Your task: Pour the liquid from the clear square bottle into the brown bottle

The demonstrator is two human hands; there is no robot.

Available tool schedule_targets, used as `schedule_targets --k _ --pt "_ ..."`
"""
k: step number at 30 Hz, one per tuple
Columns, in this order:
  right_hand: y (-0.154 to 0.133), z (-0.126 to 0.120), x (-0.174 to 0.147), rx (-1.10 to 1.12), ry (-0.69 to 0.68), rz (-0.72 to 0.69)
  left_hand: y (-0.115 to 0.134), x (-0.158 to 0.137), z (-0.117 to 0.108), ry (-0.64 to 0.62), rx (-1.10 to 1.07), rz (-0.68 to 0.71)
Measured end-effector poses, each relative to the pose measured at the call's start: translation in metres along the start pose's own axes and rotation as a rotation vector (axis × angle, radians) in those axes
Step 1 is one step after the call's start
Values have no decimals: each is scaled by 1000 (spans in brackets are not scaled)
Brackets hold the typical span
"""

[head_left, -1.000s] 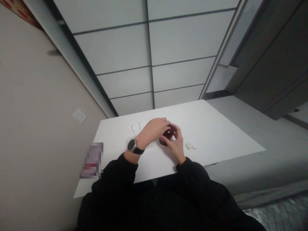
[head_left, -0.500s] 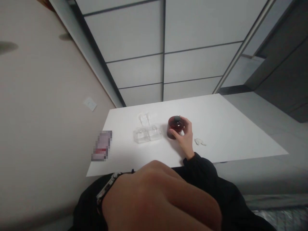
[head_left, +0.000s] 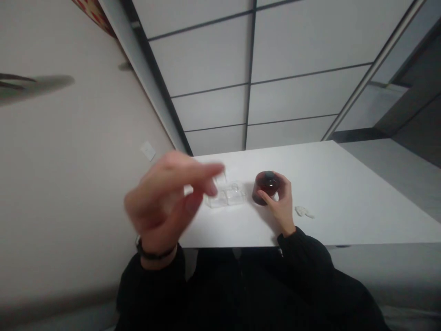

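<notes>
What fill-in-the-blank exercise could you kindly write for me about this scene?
The dark jar is held in the person's ____ hand. The table beneath the jar is ____ in colour. A dark wristband circles the wrist of the raised ____ hand. As pictured, the clear case lies to the jar's ____.
Missing words: right; white; left; left.

From my remote station I record a black long-sleeved top [head_left: 220, 294]. Datum, the dark wrist strap [head_left: 156, 255]: immediately above it, the bare left hand [head_left: 170, 197]; at its outer edge, a blurred pale metallic part [head_left: 138, 242]; below it, the left sleeve [head_left: 151, 289]. To its right: the right sleeve [head_left: 310, 257], gathered at the cuff [head_left: 287, 235], and the bare right hand [head_left: 282, 202].
</notes>
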State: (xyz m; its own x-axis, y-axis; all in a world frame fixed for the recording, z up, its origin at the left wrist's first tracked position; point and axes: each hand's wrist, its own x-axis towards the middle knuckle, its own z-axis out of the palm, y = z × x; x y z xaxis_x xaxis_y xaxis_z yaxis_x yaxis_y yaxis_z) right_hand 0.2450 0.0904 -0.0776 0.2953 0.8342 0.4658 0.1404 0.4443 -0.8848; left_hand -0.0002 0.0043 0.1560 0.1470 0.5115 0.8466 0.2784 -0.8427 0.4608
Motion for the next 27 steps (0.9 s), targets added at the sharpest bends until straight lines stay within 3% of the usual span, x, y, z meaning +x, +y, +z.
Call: schedule_targets --k 1,3,6,9,13,17,27 --pt "2 0 0 3 -2 -1 -28 7 -4 45 2 17" --pt "4 -1 0 18 -2 1 -94 12 -12 -38 116 -90" --pt "6 -1 -1 44 -5 16 -187 -6 -15 -227 477 -484" --pt "7 -1 -2 35 -8 32 -244 -38 0 -348 522 -580" --pt "8 -2 -4 11 12 50 -271 -70 23 -471 530 -560" --pt "12 -1 -5 25 34 89 -282 -83 30 -551 529 -521" --pt "7 -4 -4 1 60 100 -294 -85 35 -568 485 -528"
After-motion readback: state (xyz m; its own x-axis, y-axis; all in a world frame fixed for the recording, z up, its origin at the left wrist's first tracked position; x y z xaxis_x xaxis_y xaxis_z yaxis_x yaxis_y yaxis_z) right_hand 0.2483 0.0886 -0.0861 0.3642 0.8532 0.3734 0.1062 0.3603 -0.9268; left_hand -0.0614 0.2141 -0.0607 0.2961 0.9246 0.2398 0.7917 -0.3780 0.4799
